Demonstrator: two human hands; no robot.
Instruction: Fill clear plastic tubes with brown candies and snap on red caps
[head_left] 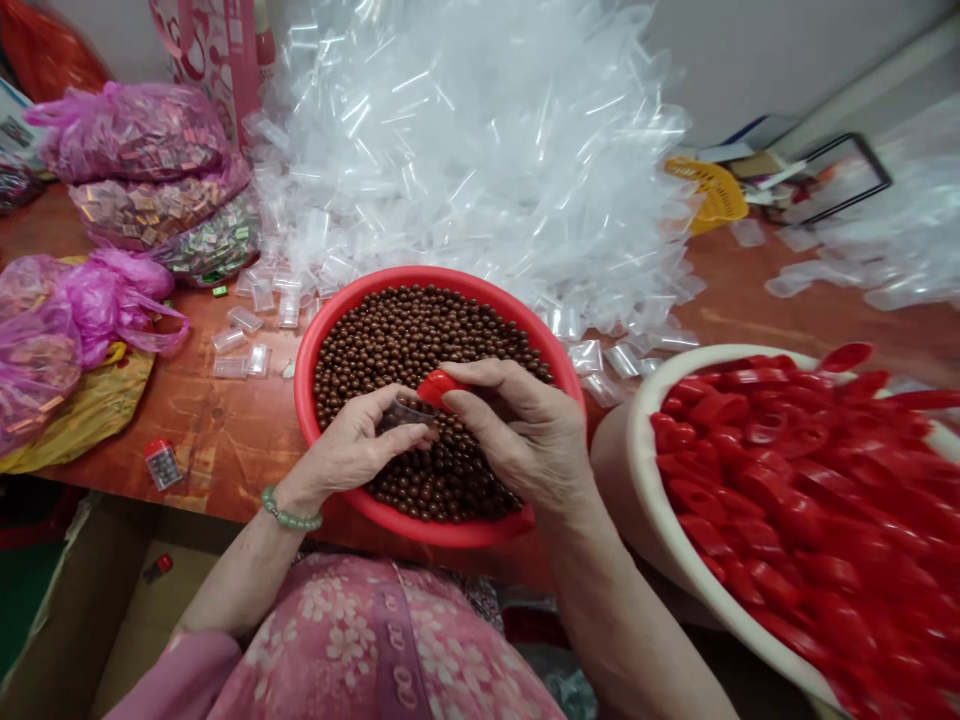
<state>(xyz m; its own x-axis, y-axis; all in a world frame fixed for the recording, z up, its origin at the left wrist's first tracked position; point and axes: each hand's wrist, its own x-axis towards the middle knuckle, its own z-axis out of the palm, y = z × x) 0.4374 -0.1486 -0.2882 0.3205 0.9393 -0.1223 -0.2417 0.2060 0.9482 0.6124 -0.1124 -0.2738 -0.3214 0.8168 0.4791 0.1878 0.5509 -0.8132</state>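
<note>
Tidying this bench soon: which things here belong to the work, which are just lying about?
Work: left hand holding a clear tube, right hand holding a red cap, brown balls in a red basin, red caps in a white basin.
Lying about: pink plastic bags, a yellow basket.

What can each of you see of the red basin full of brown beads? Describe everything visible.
The red plastic basin is round and shallow, with a smooth, glossy rolled rim. It sits level near the front edge of the orange-brown table top. Round brown beads fill it nearly to the rim. The left hand and right hand are held over it, hiding part of the beads.
</note>
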